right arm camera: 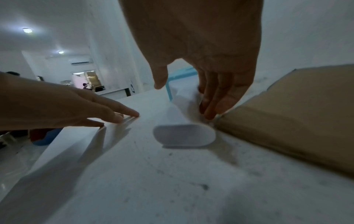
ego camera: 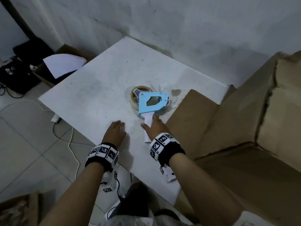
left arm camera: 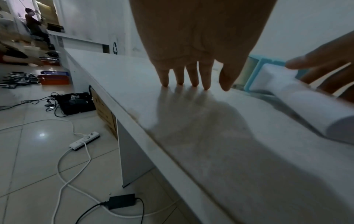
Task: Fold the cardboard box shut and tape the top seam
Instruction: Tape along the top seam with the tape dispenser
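A tape dispenser with a light blue frame, a clear tape roll and a white handle lies on the white table. My right hand is over the handle: straight fingers touch its right side, and the thumb is spread apart on the left without closing. My left hand is beside it, fingers straight, fingertips touching the tabletop and holding nothing. A brown cardboard box lies flat at the table's right, right next to the handle.
Large stacked cardboard boxes crowd the right side. On the floor left of the table are an open box with white paper, black bags and a white power strip with cables. The table's left edge is near my left hand.
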{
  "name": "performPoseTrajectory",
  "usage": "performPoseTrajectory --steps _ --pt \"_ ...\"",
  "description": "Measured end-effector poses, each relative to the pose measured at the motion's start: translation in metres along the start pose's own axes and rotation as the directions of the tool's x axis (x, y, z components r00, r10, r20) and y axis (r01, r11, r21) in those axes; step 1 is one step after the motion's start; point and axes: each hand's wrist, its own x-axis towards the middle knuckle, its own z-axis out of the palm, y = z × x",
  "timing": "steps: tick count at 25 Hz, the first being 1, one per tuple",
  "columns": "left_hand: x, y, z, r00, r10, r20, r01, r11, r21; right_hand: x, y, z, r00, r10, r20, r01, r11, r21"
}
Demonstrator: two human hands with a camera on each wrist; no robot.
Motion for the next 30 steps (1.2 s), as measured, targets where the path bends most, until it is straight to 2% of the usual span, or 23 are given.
performPoseTrajectory --steps 4,6,10,11,13,14,16,19,21,23,27,30 --pt "0.009 -0.008 -0.005 0.996 0.023 0.083 -0.035 0.99 0.136 0.023 -0.015 0.008 0.989 0.15 0.006 -0.147 0.961 0.235" --pt "0.012 -0.008 -0.013 0.996 0.022 0.09 -0.033 0.992 0.123 0.026 -0.024 -0.002 0.976 0.214 -0.04 -0.186 0.916 0.354" --pt "0.026 -0.001 -0.031 0.98 -0.012 0.2 -0.022 0.986 0.167 0.02 -0.035 -0.038 0.992 0.105 -0.069 -0.069 0.914 0.4" --pt "0.03 0.004 -0.036 0.975 -0.028 0.221 -0.004 0.99 0.143 0.016 -0.039 -0.049 0.992 0.104 -0.079 -0.056 0.885 0.462" --pt "0.035 0.021 -0.049 0.97 -0.047 0.238 0.047 0.999 0.006 0.009 -0.049 -0.074 0.99 0.102 -0.097 -0.015 0.762 0.648" --pt "0.036 0.031 -0.056 0.976 -0.043 0.215 0.067 0.992 -0.105 0.004 -0.055 -0.087 0.994 0.069 -0.09 0.018 0.69 0.724" --pt "0.037 0.063 -0.08 0.997 -0.013 0.081 0.041 0.936 -0.349 -0.015 -0.066 -0.118 0.995 -0.027 -0.101 0.098 0.579 0.81" --pt "0.033 0.114 -0.122 0.999 -0.014 -0.045 -0.019 0.752 -0.659 -0.045 -0.084 -0.16 0.963 -0.132 -0.234 0.268 0.545 0.795" --pt "0.022 0.146 -0.148 0.996 -0.02 -0.084 -0.051 0.657 -0.752 -0.07 -0.091 -0.191 0.92 -0.187 -0.343 0.387 0.563 0.731" --pt "0.011 0.174 -0.165 0.992 0.03 -0.121 -0.112 0.638 -0.762 -0.097 -0.091 -0.223 0.887 -0.244 -0.391 0.455 0.599 0.659" --pt "-0.012 0.222 -0.176 0.981 0.143 -0.129 -0.192 0.668 -0.719 -0.145 -0.063 -0.27 0.851 -0.414 -0.323 0.525 0.661 0.537" --pt "-0.034 0.253 -0.172 0.977 0.197 -0.085 -0.187 0.587 -0.788 -0.173 -0.03 -0.29 0.837 -0.481 -0.261 0.546 0.7 0.461"
